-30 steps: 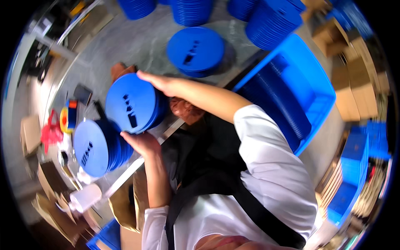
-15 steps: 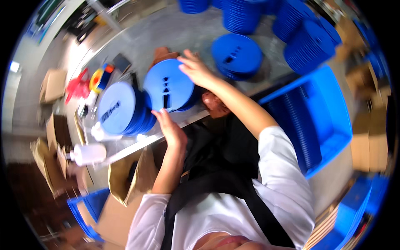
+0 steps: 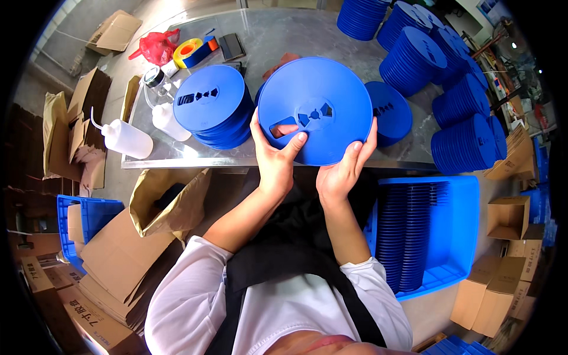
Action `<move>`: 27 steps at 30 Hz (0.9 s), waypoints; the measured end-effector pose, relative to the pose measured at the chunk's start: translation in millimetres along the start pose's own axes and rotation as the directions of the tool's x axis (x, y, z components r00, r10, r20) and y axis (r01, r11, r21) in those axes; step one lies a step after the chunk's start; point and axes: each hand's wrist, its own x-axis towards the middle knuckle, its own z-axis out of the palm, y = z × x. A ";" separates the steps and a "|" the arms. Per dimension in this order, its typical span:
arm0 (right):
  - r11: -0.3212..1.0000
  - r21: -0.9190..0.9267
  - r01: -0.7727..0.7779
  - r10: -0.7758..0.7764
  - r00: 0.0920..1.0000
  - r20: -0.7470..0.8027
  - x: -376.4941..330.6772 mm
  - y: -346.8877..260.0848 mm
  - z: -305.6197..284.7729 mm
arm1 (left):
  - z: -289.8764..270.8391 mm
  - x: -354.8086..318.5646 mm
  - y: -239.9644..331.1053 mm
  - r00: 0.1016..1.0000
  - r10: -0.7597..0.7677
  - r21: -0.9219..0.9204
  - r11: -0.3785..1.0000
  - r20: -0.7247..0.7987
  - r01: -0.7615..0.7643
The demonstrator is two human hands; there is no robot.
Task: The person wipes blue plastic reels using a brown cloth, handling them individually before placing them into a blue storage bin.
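My left hand [image 3: 276, 163] and my right hand [image 3: 341, 177] hold up a round blue plastic reel [image 3: 325, 139] by its lower rim, one at each side. Its flat face is turned towards me, with cut-out slots around the hub. My left thumb lies on the face beside the largest slot, and fingers show through that opening. My right thumb presses near the lower right edge. Left of it on the metal table stands a stack of blue reels [image 3: 216, 106]. Another blue reel pile [image 3: 391, 121] is partly hidden behind the held reel. A brown cloth [image 3: 281, 63] shows behind it.
Several tall reel stacks [image 3: 412, 61] crowd the table's right side. A blue crate [image 3: 452, 236] with rows of reels stands below right. Squeeze bottles [image 3: 129, 139], tape rolls [image 3: 188, 52] and a red bag [image 3: 158, 47] lie left. Flattened cardboard [image 3: 124, 254] leans lower left.
Half a second ago my hands were spread around the middle reel pile on the table. Now they hold one reel up in front of me. The whole view has also turned.
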 end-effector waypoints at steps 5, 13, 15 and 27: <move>0.997 -0.065 0.047 -0.051 0.996 -0.071 -8.4 -3.7 -0.5 | 1.0 9.4 -0.2 1.000 0.002 -0.162 0.987 0.027 0.002; 0.945 -0.288 0.155 -0.181 0.981 -0.068 -22.9 -0.4 3.1 | -4.8 9.3 0.6 0.994 -0.028 0.049 0.999 0.105 0.023; 0.928 -0.325 0.179 -0.204 0.978 -0.044 -25.1 0.7 2.8 | -6.5 8.8 -0.9 0.995 -0.030 0.065 0.998 0.094 0.024; 0.948 -0.285 0.142 -0.173 0.981 -0.085 -24.9 -0.9 6.0 | -19.6 12.8 -2.0 0.978 -0.022 0.256 0.966 0.206 -0.032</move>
